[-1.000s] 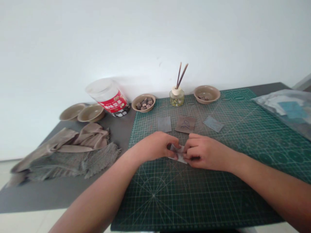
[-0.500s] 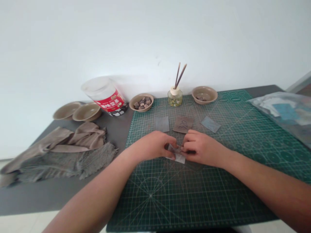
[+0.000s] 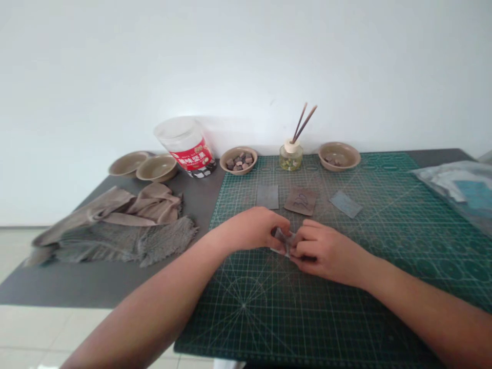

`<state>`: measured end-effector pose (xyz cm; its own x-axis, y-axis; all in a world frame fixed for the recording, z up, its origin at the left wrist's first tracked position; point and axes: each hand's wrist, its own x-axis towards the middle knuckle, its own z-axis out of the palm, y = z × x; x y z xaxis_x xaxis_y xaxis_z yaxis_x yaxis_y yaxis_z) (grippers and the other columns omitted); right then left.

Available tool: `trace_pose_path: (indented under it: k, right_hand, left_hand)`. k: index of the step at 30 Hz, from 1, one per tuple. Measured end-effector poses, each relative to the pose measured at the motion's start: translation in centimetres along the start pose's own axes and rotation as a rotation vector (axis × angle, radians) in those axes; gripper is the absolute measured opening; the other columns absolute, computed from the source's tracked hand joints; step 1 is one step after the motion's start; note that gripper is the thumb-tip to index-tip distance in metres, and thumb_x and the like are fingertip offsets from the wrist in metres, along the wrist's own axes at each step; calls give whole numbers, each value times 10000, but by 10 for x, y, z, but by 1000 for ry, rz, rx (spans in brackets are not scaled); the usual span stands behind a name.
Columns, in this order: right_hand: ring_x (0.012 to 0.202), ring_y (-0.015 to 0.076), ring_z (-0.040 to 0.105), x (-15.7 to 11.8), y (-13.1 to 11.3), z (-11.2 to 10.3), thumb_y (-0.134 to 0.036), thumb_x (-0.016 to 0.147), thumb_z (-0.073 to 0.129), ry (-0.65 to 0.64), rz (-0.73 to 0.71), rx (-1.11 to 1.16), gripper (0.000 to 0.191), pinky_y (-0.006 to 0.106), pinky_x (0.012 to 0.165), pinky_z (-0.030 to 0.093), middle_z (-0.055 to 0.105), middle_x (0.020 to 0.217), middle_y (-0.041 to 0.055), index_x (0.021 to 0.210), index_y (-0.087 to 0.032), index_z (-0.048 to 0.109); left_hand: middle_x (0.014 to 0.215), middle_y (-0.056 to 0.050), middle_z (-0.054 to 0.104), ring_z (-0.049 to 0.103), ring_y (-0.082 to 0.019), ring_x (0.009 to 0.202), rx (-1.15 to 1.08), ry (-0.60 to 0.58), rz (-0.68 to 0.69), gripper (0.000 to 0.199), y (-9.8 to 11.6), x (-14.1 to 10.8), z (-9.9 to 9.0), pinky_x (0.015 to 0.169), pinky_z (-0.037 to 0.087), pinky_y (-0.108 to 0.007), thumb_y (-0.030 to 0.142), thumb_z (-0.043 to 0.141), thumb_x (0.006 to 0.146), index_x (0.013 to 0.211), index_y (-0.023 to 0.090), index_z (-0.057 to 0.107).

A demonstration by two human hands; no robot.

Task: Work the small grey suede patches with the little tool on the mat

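Note:
Over the middle of the green cutting mat (image 3: 307,318), both hands meet at a small pale-grey piece of sandpaper (image 3: 283,239). My left hand (image 3: 262,229) pinches its left side between thumb and fingers. From the right, my right hand (image 3: 321,251) has its bent fingers closed on the other side. The piece looks bent up between them, and the fingers cover much of it. Whether something small lies inside it cannot be made out. Just beyond lie a grey sandpaper piece (image 3: 268,197), a brown one marked 320 (image 3: 302,200) and a blue-grey one (image 3: 346,204).
Along the wall stand a bowl of small stones (image 3: 239,170), a reed diffuser (image 3: 291,156) and a bowl with a few stones (image 3: 348,165). At left are two bowls, a clear jar (image 3: 175,134) and a crumpled cloth (image 3: 115,241). A plastic bag (image 3: 434,177) lies right.
The pale sandpaper piece, flatter and more exposed before, is now bent up and more covered by my fingers. My right hand has closed in around it. The whole view has shifted slightly.

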<state>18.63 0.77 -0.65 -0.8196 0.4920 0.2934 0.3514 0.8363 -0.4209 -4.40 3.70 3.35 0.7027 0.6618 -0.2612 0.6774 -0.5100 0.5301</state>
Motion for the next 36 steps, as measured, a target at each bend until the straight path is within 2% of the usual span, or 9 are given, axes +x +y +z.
trace_pose_path:
  k: [4,8,12,16,19,23,30,36]
  right_hand:
    - [850,195,542,0,0,0,-195,914,671,9,79,-1,127,339,766,445,643,870,56,788,-180,678]
    - [840,184,540,-1,-1,0,-193,921,665,-17,14,36,120,342,798,452,645,870,39,802,-190,676]
    - [838,197,529,-2,-1,0,-171,904,672,-19,82,8,103,337,737,434,619,847,49,802,-185,677]
    - [831,188,531,-2,-1,0,-162,907,663,-46,27,81,104,338,754,435,623,851,40,808,-191,673]
    - [829,196,529,-2,-2,0,-148,898,662,-35,60,40,92,341,737,429,612,836,45,816,-186,677]
    - [834,193,539,-2,-1,1,-155,903,663,-56,9,45,107,344,756,434,625,849,41,803,-194,673]
    - [825,199,543,-5,8,-4,-129,874,673,-11,82,4,71,334,727,433,598,820,43,840,-186,698]
    - [827,193,535,-6,-1,1,-139,885,667,-64,26,36,91,328,726,433,604,833,40,814,-193,682]
  left_hand:
    - [737,36,677,589,-144,686,5,6,5,249,1,-1,-1,589,322,-239,361,806,761,988,270,757]
    - [762,26,703,604,-147,694,6,6,-5,209,3,-3,-2,595,325,-240,355,786,784,967,259,758]
    - [766,29,700,610,-149,700,25,14,1,250,4,-3,-4,590,323,-242,390,798,770,983,263,760]
    - [796,32,710,619,-145,714,8,2,14,268,4,-3,-4,588,326,-238,372,808,763,1002,259,760]
    - [798,26,715,616,-148,707,6,3,0,287,4,-4,-3,586,322,-239,378,808,765,1023,263,759]
    - [807,20,718,614,-150,710,3,3,-2,291,4,-4,-3,587,319,-241,413,794,776,1023,263,762]
    - [791,26,708,608,-151,702,20,2,8,297,3,-3,-2,579,311,-247,390,807,760,1026,266,759]
    - [804,30,704,615,-151,721,17,-2,3,303,2,-3,-2,585,322,-246,395,810,757,1029,273,752]
